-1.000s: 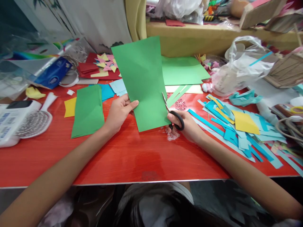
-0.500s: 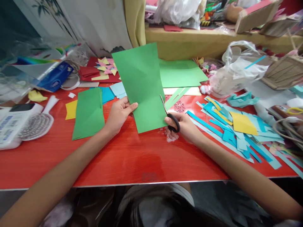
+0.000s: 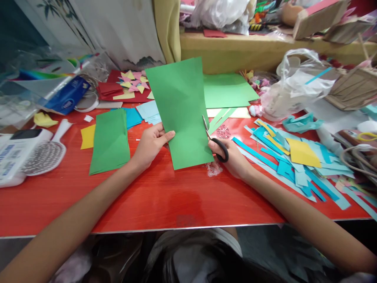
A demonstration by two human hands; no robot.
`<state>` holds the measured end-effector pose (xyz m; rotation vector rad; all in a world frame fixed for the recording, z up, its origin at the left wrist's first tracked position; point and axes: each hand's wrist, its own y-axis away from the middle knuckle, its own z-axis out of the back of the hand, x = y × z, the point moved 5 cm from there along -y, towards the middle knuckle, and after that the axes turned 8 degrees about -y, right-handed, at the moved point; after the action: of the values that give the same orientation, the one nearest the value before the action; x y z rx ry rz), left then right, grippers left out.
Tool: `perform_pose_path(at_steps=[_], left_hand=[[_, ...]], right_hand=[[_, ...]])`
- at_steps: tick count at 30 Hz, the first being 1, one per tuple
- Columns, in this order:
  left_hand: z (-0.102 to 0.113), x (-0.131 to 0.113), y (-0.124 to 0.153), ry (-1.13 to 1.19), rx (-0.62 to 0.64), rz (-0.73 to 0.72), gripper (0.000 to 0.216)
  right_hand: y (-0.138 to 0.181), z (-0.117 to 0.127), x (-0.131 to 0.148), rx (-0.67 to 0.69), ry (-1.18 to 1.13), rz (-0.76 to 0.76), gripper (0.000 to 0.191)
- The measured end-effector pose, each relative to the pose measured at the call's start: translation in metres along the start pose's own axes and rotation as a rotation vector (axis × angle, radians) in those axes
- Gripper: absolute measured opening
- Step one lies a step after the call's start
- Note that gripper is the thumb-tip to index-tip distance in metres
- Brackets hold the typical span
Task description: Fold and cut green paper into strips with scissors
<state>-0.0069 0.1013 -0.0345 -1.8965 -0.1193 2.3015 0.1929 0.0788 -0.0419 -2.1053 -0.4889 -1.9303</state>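
Note:
My left hand [image 3: 153, 144] pinches the left edge of a green sheet of paper [image 3: 182, 114], held tilted up above the red table. In my right hand [image 3: 231, 155] is a pair of scissors [image 3: 223, 149] with black handles. Their blades lie at the sheet's right edge and point up and away; whether they are cutting into it I cannot tell. Left of my left hand lies a stack of green paper pieces [image 3: 110, 141]. Behind the held sheet are a larger green sheet [image 3: 231, 90] and thin green strips [image 3: 220, 118].
Blue and yellow paper scraps [image 3: 294, 157] cover the right side of the red table [image 3: 141, 208]. A hairbrush [image 3: 47, 155] and a white box [image 3: 20, 157] lie at the left. Small paper stars [image 3: 135, 82] sit at the back, and a plastic bag [image 3: 294, 86] stands back right.
Both hands have shifted slightly to the right and a little down with the green sheet. The scissors stay at its right edge.

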Motion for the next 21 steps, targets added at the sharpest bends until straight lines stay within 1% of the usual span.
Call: perform_pose_path(at_steps=[12, 21], left_hand=[[-0.0001, 0.0006, 0.0, -0.019, -0.005, 0.001, 0.012], [0.0017, 0.0031, -0.0006, -0.019, -0.011, 0.0, 0.018]], right_hand=[[0.0003, -0.0026, -0.0014, 0.01, -0.078, -0.006, 0.04], [0.0019, -0.0027, 0.0008, 0.03, -0.053, 0.012, 0.038]])
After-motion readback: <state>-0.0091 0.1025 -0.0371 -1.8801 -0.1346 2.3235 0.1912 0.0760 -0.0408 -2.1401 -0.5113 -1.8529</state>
